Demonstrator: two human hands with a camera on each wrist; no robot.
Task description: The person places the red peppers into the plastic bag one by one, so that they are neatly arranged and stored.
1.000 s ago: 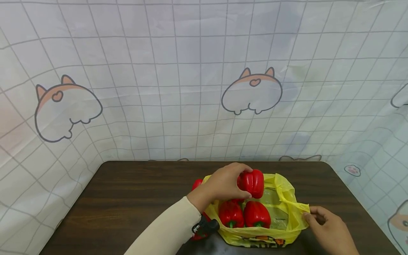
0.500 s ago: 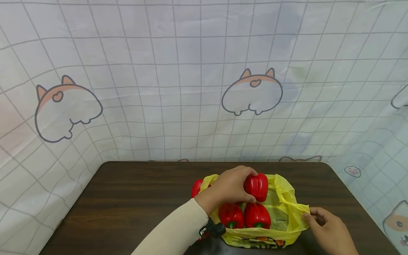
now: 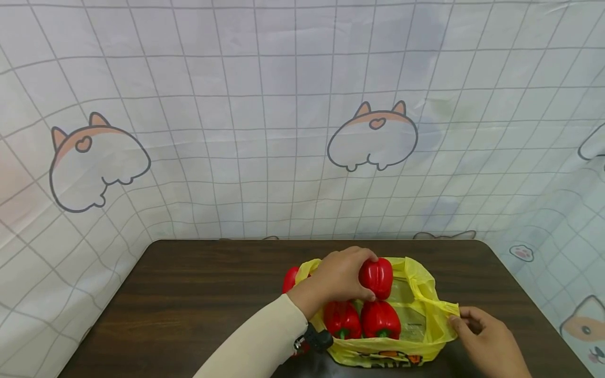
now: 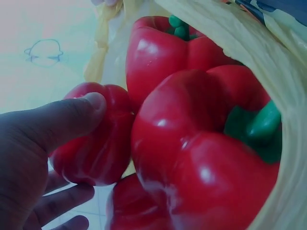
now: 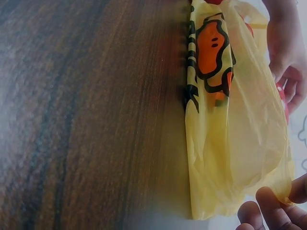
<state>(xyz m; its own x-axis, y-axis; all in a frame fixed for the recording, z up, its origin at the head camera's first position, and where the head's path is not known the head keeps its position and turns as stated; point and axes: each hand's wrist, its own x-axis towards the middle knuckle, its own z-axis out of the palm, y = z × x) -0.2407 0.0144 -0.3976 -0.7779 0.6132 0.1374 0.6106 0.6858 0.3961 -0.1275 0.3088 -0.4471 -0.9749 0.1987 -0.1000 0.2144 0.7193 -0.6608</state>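
A yellow plastic bag (image 3: 435, 344) with a black and orange print lies on the table with its mouth spread wide. Inside, toward the near side, sit red bell peppers (image 3: 381, 319) with green stems. My left hand (image 3: 341, 274) grips another red bell pepper (image 3: 378, 278) over the far part of the bag; in the left wrist view thumb and fingers hold that bell pepper (image 4: 98, 148) beside the bagged ones. At the bag's right side my right hand (image 3: 489, 338) pinches the yellow rim between thumb and fingers, also seen low in the right wrist view.
Outside the bag on the left, a red bell pepper (image 3: 290, 279) shows partly behind my left wrist, with a bit of red also under the wrist strap. The dark wooden table (image 3: 203, 294) reaches back to a white checked curtain (image 3: 264, 131) with cartoon corgis.
My left hand, with its bell pepper, has moved slightly right and nearer over the bag, then shifted back a touch. My right hand has stayed at the rim.
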